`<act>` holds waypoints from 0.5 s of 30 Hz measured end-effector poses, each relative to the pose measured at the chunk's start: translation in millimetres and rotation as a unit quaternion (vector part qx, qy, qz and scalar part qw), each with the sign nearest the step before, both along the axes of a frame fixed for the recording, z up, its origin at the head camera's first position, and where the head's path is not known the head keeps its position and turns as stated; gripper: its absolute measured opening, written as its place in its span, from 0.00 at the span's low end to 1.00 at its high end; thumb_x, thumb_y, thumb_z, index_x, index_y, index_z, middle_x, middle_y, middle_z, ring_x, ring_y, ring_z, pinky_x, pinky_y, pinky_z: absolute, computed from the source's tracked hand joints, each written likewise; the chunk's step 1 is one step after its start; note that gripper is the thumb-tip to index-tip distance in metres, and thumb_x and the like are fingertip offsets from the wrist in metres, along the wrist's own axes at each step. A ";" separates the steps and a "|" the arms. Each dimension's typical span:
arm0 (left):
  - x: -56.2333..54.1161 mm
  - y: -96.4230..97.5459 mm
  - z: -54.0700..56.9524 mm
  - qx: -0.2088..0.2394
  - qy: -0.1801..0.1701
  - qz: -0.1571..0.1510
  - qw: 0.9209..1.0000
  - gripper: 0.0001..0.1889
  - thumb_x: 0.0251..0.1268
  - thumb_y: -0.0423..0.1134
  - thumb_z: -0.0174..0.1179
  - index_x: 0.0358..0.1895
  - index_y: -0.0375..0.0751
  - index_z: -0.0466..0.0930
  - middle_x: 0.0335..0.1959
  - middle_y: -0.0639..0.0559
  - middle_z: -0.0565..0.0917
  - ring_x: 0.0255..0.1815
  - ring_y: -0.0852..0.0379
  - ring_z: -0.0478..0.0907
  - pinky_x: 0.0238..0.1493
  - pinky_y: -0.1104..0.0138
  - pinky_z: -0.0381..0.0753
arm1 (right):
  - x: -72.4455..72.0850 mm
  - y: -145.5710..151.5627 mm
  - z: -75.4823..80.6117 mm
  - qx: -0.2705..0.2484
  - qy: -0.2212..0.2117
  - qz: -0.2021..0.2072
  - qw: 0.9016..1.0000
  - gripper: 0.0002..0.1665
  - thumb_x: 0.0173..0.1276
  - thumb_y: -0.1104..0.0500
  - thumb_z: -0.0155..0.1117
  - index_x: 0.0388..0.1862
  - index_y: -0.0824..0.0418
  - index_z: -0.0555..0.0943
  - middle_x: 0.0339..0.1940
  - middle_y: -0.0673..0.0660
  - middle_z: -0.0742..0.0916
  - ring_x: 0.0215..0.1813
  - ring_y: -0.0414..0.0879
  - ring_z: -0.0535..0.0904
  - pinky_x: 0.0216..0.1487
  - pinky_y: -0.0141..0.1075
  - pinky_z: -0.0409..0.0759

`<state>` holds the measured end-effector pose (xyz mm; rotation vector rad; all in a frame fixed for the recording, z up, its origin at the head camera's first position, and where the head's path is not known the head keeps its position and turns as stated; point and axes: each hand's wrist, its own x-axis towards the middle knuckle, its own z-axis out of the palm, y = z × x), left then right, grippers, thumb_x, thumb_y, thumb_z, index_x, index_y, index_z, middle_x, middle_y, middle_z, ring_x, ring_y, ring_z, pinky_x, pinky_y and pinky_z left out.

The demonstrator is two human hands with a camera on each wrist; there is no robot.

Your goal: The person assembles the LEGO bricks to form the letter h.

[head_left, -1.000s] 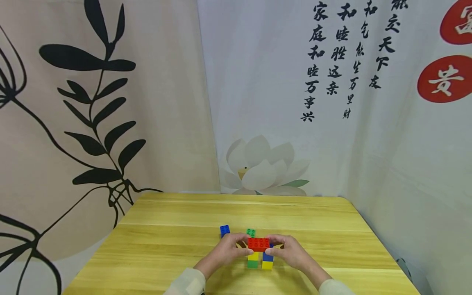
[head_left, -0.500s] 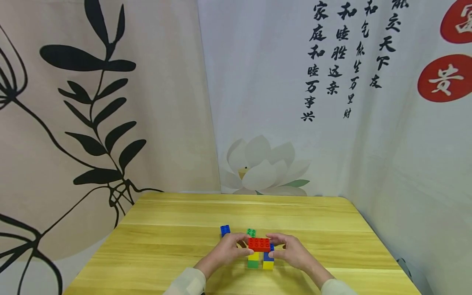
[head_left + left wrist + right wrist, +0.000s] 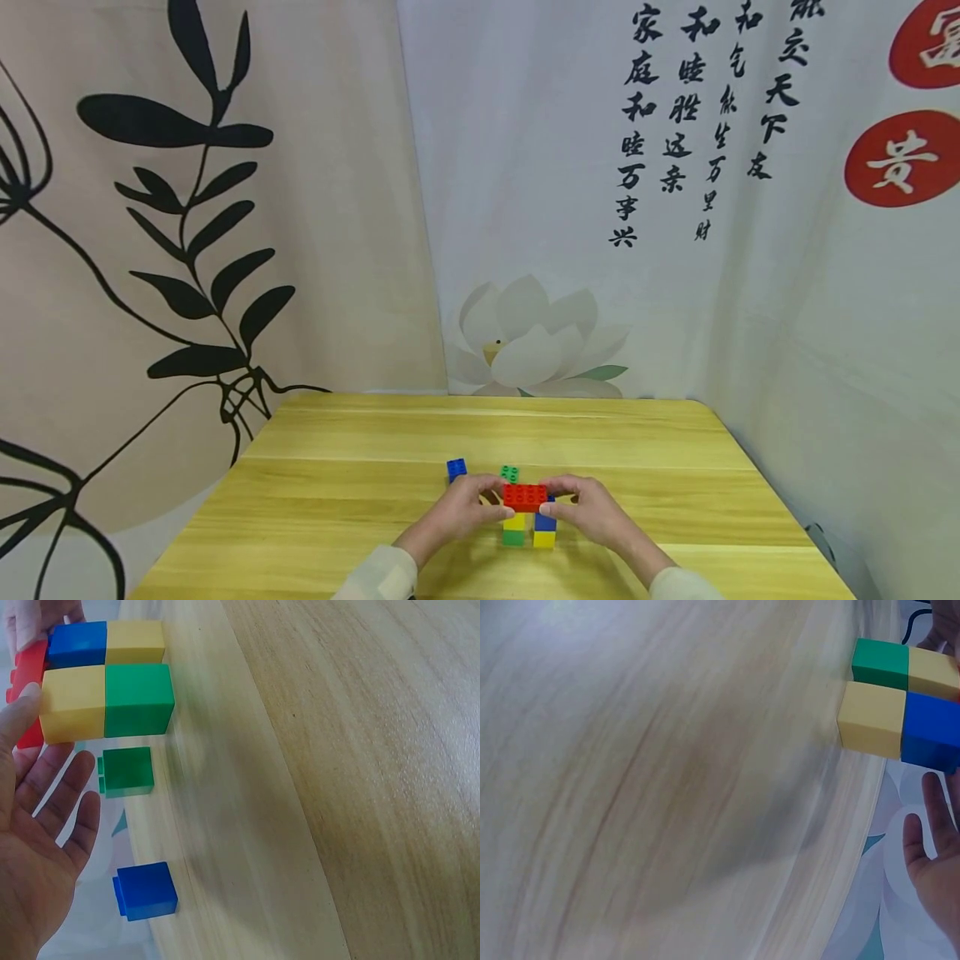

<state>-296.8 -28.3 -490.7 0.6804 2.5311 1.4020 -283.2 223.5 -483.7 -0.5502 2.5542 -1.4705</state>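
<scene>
A red building block with studs on top spans two short stacks. Its left stack is a yellow block on a green block; the right one is a blue block on another yellow block. My left hand pinches the red block's left end, thumb in front, the other fingers spread in the left wrist view. At the opposite end, my right hand holds the red block between thumb and index finger. That grip is mostly cut off in the right wrist view.
Just behind the stacks stands a small green block. Further left is a loose blue block, partly behind the left hand in the head view. A wooden table bears everything, and a printed curtain hangs behind it.
The right thumb shifts slightly right, toward the blue block's side, half a second ago, then returns to the red block's corner. The left hand and the blocks hardly move.
</scene>
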 end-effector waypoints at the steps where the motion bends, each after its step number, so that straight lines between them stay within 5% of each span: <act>1: 0.0 -0.1 -0.1 0.001 0.000 0.000 1.000 0.10 0.62 0.45 0.70 0.46 0.51 0.86 0.36 0.64 0.83 0.40 0.60 0.78 0.40 0.65 0.78 | 0.3 -0.2 -0.1 -0.003 0.000 0.001 1.000 0.25 0.67 0.48 0.69 0.57 0.61 0.83 0.52 0.55 0.87 0.55 0.53 0.78 0.51 0.49 0.73; 15: -0.3 -2.3 -2.7 0.011 -0.002 -0.001 1.000 0.10 0.63 0.45 0.69 0.45 0.51 0.86 0.37 0.63 0.83 0.40 0.58 0.78 0.40 0.64 0.78 | 1.6 -4.5 -4.8 -0.011 0.000 0.018 1.000 0.27 0.71 0.49 0.65 0.61 0.65 0.79 0.53 0.57 0.86 0.51 0.52 0.79 0.48 0.46 0.76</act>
